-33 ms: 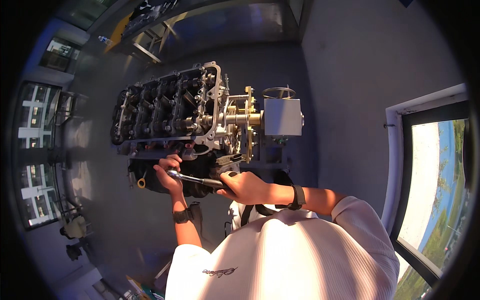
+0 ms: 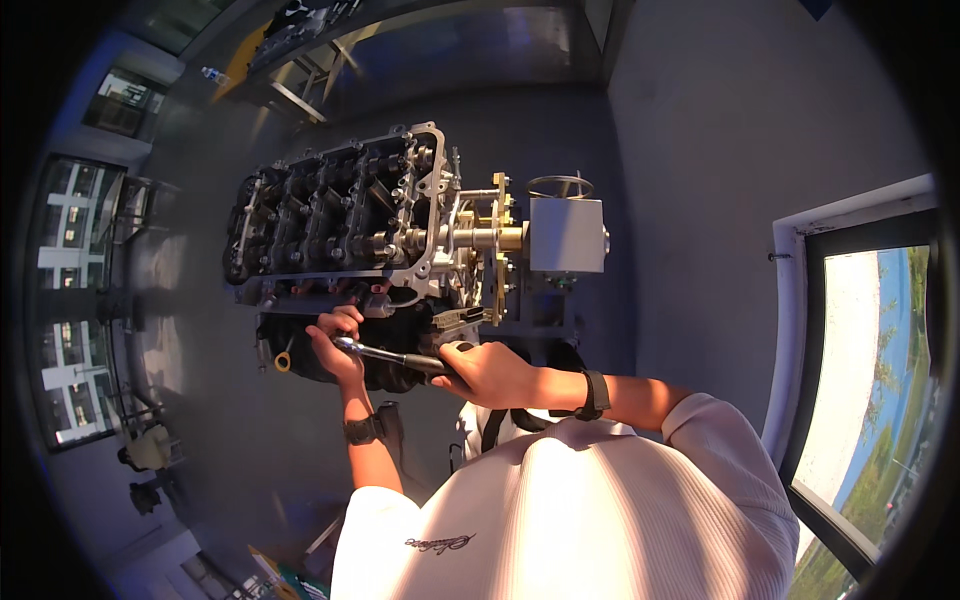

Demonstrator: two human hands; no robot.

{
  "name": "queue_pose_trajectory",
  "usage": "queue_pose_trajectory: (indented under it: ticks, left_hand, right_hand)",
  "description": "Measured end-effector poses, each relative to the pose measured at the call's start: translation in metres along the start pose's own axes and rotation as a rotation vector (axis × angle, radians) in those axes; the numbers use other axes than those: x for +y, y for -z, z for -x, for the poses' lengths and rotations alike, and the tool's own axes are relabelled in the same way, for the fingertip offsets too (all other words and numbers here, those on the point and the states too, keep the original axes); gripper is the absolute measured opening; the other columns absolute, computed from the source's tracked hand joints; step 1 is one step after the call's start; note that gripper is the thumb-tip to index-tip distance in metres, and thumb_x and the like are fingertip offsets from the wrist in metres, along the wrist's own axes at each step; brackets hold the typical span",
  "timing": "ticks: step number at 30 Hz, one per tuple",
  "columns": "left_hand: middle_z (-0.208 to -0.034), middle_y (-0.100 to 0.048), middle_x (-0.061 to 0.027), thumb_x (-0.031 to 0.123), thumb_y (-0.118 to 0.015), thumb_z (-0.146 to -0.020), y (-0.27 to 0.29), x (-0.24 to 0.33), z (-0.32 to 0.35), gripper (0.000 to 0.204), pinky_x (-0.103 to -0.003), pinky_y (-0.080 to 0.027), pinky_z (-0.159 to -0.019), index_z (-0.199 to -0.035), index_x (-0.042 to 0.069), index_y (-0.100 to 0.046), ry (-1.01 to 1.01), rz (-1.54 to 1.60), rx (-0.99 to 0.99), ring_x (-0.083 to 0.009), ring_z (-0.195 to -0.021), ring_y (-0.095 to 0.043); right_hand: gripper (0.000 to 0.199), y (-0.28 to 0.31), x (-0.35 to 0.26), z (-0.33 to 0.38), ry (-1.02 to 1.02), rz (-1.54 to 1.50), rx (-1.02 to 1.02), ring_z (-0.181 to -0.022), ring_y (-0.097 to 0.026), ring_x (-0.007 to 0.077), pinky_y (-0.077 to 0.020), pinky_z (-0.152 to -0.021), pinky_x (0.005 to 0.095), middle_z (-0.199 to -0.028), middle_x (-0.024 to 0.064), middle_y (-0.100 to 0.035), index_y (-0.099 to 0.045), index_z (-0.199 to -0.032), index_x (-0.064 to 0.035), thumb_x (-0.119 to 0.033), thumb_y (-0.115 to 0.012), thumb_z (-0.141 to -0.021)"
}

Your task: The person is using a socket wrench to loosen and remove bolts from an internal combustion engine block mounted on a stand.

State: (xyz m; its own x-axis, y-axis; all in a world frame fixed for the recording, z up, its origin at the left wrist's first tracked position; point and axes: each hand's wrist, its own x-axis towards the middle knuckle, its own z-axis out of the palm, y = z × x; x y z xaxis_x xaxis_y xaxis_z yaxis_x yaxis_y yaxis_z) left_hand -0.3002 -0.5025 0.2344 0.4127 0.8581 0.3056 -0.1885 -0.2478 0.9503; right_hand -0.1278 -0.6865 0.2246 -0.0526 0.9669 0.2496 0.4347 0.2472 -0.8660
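A car engine (image 2: pixel 335 215) stands before me with its camshafts and valve train exposed. Along its near side I hold a ratchet wrench (image 2: pixel 385 354), its chrome head to the left and its dark grip to the right. My right hand (image 2: pixel 492 372) is wrapped round the grip. At the head, my left hand (image 2: pixel 338 345) is closed, fingers against the engine's near side. Whatever the head is seated on is hidden by that hand and the dark lower engine parts. A yellow ring handle (image 2: pixel 283 362) sticks out left of my left hand.
A mount with brass-coloured bolts (image 2: pixel 498 235) joins the engine's right end to a grey box (image 2: pixel 566 235) topped by a handwheel (image 2: pixel 560 187). At the far side stands a metal table (image 2: pixel 440 55). A bright window (image 2: pixel 860 380) is at the right.
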Motion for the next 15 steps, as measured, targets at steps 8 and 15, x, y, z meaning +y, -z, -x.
queue_pose_trajectory:
  ticks: [8, 15]
  left_hand:
    - [-0.063, -0.042, -0.0038, 0.046, -0.043, -0.089, 0.013, 0.061, 0.023, 0.042, -0.030, -0.039, -0.077, -0.085, 0.004, -0.045, 0.112, 0.005, -0.087, -0.0114, -0.059, -0.042]
    - [-0.072, -0.042, -0.0011, 0.031, -0.055, -0.070, 0.010, 0.069, 0.036, 0.047, -0.022, -0.033, -0.059, -0.106, 0.003, -0.042, 0.300, -0.040, -0.301, -0.0064, -0.063, -0.038]
  right_hand:
    - [0.032, 0.025, -0.031, -0.007, -0.198, -0.421, -0.125, -0.045, -0.046, 0.0207, -0.0359, -0.046, 0.0322, -0.053, 0.0095, -0.046, -0.056, -0.091, -0.0019, -0.033, -0.050, -0.093]
    - [0.034, 0.034, -0.014, 0.003, -0.431, -0.551, -0.102, -0.051, -0.040, 0.0072, -0.0326, -0.047, 0.0251, -0.055, 0.0004, -0.045, -0.057, -0.089, 0.0008, -0.033, -0.054, -0.091]
